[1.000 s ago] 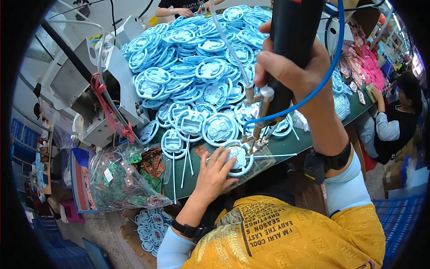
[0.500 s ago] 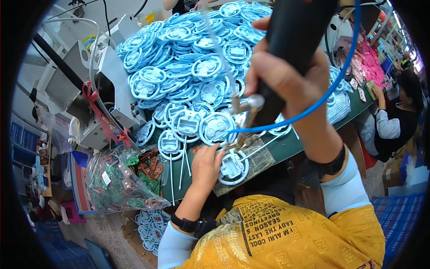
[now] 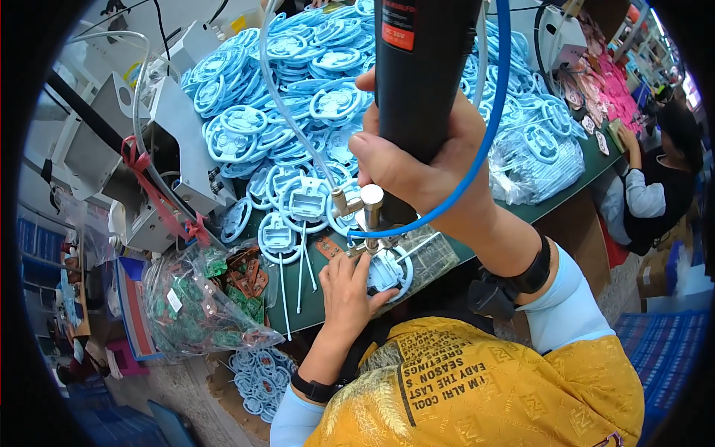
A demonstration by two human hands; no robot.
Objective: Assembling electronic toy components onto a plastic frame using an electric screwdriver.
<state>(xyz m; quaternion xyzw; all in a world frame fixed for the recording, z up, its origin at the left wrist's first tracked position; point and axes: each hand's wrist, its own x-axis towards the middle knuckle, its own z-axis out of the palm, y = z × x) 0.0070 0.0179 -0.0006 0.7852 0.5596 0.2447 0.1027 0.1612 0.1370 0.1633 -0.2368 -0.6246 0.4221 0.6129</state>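
Note:
My right hand is wrapped round the black body of an upright electric screwdriver that has a metal nose, a blue hose and a clear tube. The screwdriver's lower end is over a light-blue round plastic housing with a ring-shaped rim and a white stick. The tip is hidden behind metal fittings and fingers. My left hand grips the left and near side of that housing, thumb at its near rim. Beneath the housing is a worn mat. A small brown circuit board lies beside my left fingertips.
A large heap of light-blue housings covers the far table. Left are a bag of circuit boards and a grey machine. Right is a plastic-wrapped bundle; a person sits beyond. More blue parts are in a box below.
My right hand has brought the screwdriver left and nearer, over the housing. My left hand has shifted slightly, its thumb now spread along the housing's near rim.

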